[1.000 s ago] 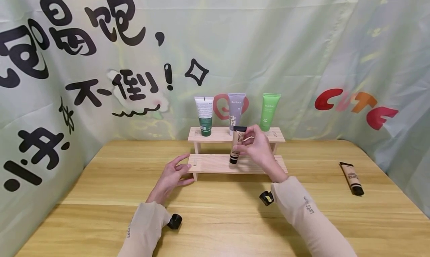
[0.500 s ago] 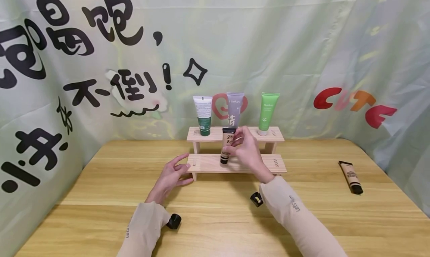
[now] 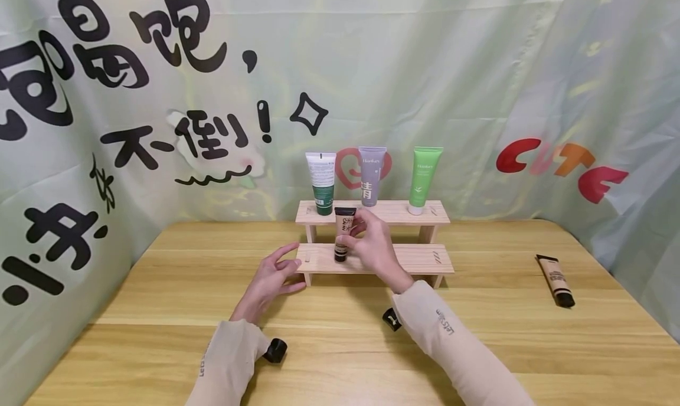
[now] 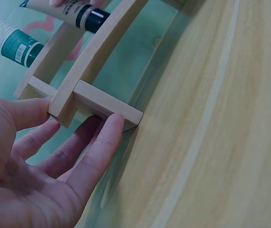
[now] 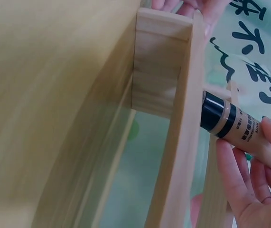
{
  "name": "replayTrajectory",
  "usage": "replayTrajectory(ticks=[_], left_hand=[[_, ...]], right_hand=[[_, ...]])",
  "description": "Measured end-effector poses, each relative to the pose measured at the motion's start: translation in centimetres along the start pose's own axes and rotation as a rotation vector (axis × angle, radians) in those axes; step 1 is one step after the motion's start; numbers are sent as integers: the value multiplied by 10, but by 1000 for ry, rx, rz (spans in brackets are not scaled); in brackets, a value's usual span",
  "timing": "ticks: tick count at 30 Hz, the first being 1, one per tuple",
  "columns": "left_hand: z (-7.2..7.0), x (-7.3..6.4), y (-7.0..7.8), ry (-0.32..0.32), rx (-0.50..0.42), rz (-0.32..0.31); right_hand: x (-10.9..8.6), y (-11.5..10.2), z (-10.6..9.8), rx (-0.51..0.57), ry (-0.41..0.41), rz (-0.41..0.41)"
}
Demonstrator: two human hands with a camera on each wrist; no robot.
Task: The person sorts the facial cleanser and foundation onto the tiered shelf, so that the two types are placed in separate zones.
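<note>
My right hand (image 3: pixel 374 244) pinches a beige foundation tube (image 3: pixel 341 232) between thumb and fingers. The tube stands nearly upright, black cap down, at the left part of the lower board of a wooden two-step display stand (image 3: pixel 393 255). In the right wrist view, the cap of the foundation tube (image 5: pixel 247 128) is right at the board's edge. My left hand (image 3: pixel 271 279) holds the stand's left end; the left wrist view shows fingertips (image 4: pixel 116 118) on the leg and board end. On the upper step stand a white-and-green tube (image 3: pixel 322 185), a purple tube (image 3: pixel 372 176) and a green tube (image 3: pixel 425 179).
A second beige tube (image 3: pixel 555 281) lies on the wooden table (image 3: pixel 329 359) at the right. Black wrist-worn pieces (image 3: pixel 276 350) show by both sleeves. A printed cloth (image 3: pixel 414 69) hangs behind the table.
My right hand has moved left along the lower step with the foundation tube, from about the middle to the left part. My left hand stays at the stand's end.
</note>
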State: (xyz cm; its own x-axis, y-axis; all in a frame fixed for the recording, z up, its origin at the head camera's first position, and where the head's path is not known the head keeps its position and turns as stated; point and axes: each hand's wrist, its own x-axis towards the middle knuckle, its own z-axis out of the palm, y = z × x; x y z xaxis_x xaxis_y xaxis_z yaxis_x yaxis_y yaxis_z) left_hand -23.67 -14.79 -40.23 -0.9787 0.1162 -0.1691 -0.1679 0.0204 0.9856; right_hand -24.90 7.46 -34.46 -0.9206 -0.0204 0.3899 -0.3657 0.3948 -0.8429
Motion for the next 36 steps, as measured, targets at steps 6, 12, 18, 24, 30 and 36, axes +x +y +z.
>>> replayTrajectory(ticks=[6,12,18,24,30,36], left_hand=[[-1,0,-1,-1,-11,-1],[0,0,-2,2,-16,-3],[0,0,0,1,-10,-7],[-1,1,0,1,-5,-11],[-1,1,0,5,1,-13],[-1,1,-1,0,-9,-6]], right_hand=[[-1,2,12,-3,3,-85],[-2,0,19,-3,-5,-124],[-3,-2,23,1,-21,-125],[-5,1,26,-37,-69,-116],[-5,3,24,-30,-131,-107],[-7,10,11,-6,-229,-67]])
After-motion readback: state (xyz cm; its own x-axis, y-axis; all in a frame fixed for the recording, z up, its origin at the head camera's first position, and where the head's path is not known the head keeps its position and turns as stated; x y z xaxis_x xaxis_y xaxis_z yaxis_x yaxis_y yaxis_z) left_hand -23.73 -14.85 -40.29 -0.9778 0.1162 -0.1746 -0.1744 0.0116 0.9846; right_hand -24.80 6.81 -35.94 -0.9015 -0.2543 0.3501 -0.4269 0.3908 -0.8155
